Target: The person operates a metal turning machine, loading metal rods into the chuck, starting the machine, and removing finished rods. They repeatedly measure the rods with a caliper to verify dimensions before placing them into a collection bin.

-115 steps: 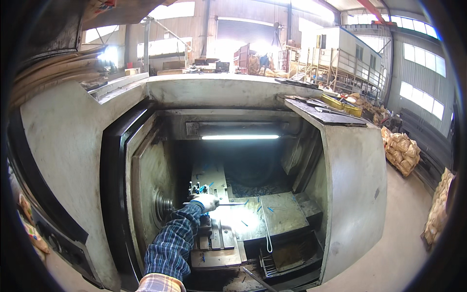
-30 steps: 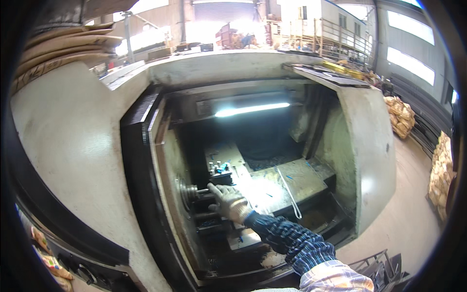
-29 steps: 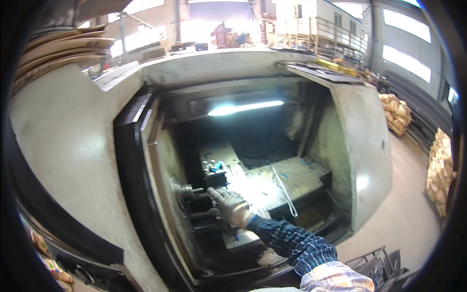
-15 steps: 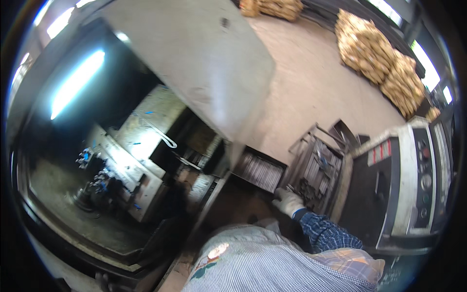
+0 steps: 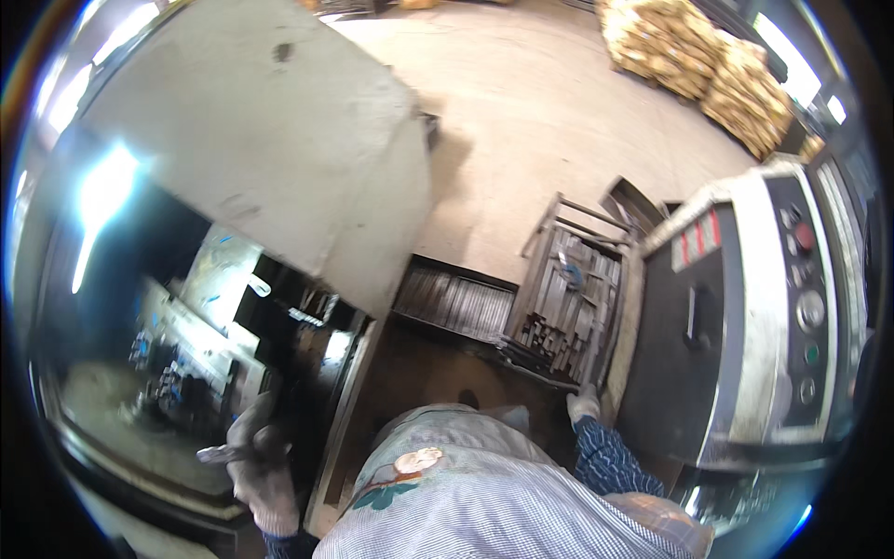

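My left hand [image 5: 264,473], in a soiled light glove, is raised at the lower left before the open machine chamber. Its fingers stand apart and nothing shows between them. Toward the right, my gloved right hand [image 5: 584,406] is at the near right corner of a rack [image 5: 534,296] filled with metal bars [image 5: 585,289]. Its fingers look drawn together there; whether they grip a bar or the rack's edge is hidden. Inside the chamber is a metal fixture [image 5: 172,377] with blue bits on it, beside a pale block [image 5: 207,331].
Left of the rack stands a dark tray [image 5: 399,312] of metal strips in a row. A large grey machine door [image 5: 279,140] rises at upper left. The control panel [image 5: 803,307] bounds the right side. Stacked tan bundles [image 5: 666,47] lie across the floor [image 5: 521,112].
The view has turned, shifting the machine door left. My left hand has come into view by the chamber. My right hand has moved from the rack's near left corner to its near right corner.
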The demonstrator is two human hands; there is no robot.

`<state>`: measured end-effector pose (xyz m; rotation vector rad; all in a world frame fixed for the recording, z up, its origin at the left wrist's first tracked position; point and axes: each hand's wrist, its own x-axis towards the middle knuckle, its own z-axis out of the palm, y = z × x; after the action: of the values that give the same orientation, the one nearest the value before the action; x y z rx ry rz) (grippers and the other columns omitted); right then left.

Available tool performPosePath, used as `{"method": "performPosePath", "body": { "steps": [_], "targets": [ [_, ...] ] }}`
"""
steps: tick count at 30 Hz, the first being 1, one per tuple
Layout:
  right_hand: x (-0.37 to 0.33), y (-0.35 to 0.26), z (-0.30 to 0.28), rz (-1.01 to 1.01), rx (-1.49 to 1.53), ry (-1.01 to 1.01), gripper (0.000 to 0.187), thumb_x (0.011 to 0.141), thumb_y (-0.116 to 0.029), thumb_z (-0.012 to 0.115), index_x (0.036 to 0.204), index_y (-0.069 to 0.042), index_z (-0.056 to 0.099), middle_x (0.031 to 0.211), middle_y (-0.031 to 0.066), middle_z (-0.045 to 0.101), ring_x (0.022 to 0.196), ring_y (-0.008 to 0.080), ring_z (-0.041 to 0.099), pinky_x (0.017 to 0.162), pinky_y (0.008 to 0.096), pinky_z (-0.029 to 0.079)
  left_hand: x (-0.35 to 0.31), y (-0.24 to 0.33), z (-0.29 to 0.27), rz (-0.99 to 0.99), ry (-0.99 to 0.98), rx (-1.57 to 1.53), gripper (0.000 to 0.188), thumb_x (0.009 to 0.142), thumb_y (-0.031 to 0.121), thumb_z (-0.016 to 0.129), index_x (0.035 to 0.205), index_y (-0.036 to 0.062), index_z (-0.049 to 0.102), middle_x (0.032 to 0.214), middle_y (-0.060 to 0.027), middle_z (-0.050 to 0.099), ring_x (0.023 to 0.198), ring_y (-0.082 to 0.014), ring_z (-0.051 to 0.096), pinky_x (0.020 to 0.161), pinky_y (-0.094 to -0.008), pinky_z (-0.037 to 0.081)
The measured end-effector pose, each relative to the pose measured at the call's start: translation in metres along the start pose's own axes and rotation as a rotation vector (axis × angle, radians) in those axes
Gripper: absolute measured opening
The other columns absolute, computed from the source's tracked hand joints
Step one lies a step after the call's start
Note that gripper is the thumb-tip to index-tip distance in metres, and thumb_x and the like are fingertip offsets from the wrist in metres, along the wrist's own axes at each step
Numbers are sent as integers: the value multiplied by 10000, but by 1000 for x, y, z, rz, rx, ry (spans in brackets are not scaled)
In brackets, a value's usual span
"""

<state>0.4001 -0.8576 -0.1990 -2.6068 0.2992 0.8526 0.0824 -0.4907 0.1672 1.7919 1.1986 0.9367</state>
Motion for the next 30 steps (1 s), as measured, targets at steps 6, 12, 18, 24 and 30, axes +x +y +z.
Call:
{"method": "performPosePath", "body": {
  "steps": [6, 12, 18, 24, 30],
  "targets": [
    [158, 91, 59, 301, 886, -224, 304, 1052, -242, 442, 1156, -160, 716, 1097, 68, 706, 862, 245, 683, 629, 440, 535, 20, -2, 10, 354, -211, 428, 258, 948, 161, 709, 1185, 61, 727, 1078, -139, 740, 981, -294, 712, 851, -347, 582],
    [114, 5, -2, 221, 547, 279, 465, 805, -169, 546, 1093, 172, 676, 1091, 248, 713, 987, 303, 655, 899, 420, 518, -1, 15, 16, 301, -172, 341, 297, 930, 187, 755, 1205, 85, 711, 1062, -128, 733, 927, -276, 738, 777, -338, 598],
    [62, -33, -49, -4, 545, 318, 518, 947, -235, 514, 1314, 122, 595, 1300, 227, 642, 1124, 314, 630, 941, 423, 533, 13, -4, -13, 315, -158, 239, 324, 965, 221, 723, 1265, 105, 685, 1100, -122, 726, 979, -276, 724, 824, -344, 594],
    [-75, -158, -98, -538, 773, 422, 530, 1012, -289, 490, 1382, 84, 561, 1375, 222, 599, 1173, 319, 617, 946, 418, 543, 9, -24, -38, 245, -96, 102, 289, 1003, 234, 671, 1255, 94, 698, 1110, -116, 730, 965, -266, 722, 846, -344, 593],
    [-78, -260, -115, -989, 783, 401, 505, 1050, -194, 453, 1467, 92, 448, 1450, 224, 544, 1215, 248, 604, 923, 340, 553, -4, -33, -68, 42, -197, -125, 385, 1044, 316, 618, 1342, 73, 638, 1259, -117, 702, 1120, -237, 701, 968, -343, 572]
  ]
}}
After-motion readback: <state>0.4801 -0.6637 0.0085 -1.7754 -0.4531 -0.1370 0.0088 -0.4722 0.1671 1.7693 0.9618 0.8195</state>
